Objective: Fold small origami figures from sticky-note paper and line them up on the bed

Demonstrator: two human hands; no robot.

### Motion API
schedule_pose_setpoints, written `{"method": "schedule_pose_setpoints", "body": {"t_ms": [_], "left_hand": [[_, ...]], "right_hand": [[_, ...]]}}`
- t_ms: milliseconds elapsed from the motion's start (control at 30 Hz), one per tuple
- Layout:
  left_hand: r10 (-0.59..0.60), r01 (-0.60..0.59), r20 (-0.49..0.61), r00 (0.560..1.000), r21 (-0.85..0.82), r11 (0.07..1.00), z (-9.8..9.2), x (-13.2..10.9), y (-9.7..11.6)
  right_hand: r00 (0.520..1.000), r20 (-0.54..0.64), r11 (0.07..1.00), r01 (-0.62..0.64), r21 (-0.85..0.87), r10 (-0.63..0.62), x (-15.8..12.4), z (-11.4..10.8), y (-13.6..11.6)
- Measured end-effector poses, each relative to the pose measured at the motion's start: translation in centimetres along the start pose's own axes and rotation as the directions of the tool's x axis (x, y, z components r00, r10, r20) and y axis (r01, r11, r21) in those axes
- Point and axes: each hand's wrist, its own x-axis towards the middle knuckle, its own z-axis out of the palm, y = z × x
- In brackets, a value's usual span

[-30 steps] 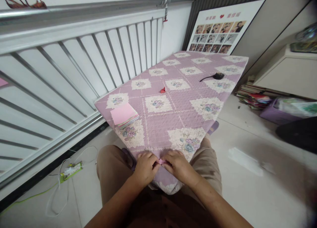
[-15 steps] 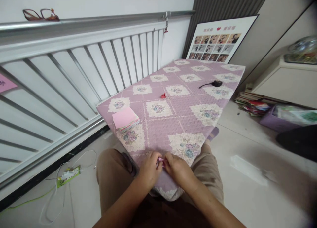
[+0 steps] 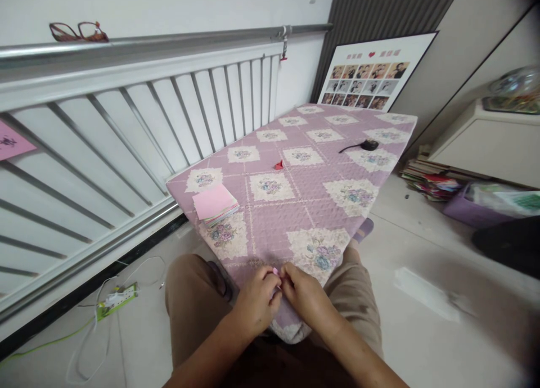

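Observation:
At the near end of the cloth-covered table (image 3: pixel 304 208), my left hand (image 3: pixel 258 299) and my right hand (image 3: pixel 302 289) meet, fingertips pinched around a small piece of pink paper (image 3: pixel 276 271). Only a little of the paper shows between the fingers; its folds are hidden. Ahead and to the left lies a stack of coloured paper squares (image 3: pixel 216 202) with a pink sheet on top. A tiny red folded-paper piece (image 3: pixel 279 165) rests near the middle of the table.
A black object with a thin tail (image 3: pixel 368 145) lies at the table's far right. A radiator (image 3: pixel 139 146) lines the left side, with glasses (image 3: pixel 79 32) on the pipe above. A photo board (image 3: pixel 371 70) leans behind. On the left floor is a power strip (image 3: pixel 118 299).
My left hand has shifted slightly, its fingers now covering more of the pink paper. The right hand stays beside it. The view has tilted a little.

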Motion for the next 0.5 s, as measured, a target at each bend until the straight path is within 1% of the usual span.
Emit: {"method": "schedule_pose_setpoints", "body": {"t_ms": [133, 233, 300, 400, 500], "left_hand": [[0.034, -0.031, 0.032, 0.999, -0.071, 0.997, -0.7, 0.0, -0.6], [0.082, -0.072, 0.064, 0.995, -0.150, 0.986, -1.6, 0.1, -0.9], [0.096, -0.083, 0.060, 0.994, -0.194, 0.977, -2.3, 0.2, -1.0], [0.097, -0.078, 0.060, 0.994, -0.263, 0.962, -3.2, 0.1, -0.8], [0.067, -0.039, 0.070, 0.995, -0.345, 0.938, -3.5, 0.0, -0.5]], "right_hand": [[0.993, 0.100, 0.997, 0.065, 0.050, -0.070, -0.1, -0.5, 0.4], [0.975, 0.176, 0.990, 0.127, 0.068, -0.137, -0.2, -1.1, 0.6], [0.959, 0.210, 0.981, 0.176, 0.081, -0.190, -0.2, -1.7, 0.5], [0.935, 0.237, 0.963, 0.243, 0.116, -0.264, -0.2, -2.6, -0.1], [0.932, 0.216, 0.949, 0.254, 0.187, -0.292, -0.2, -3.1, -0.6]]}}
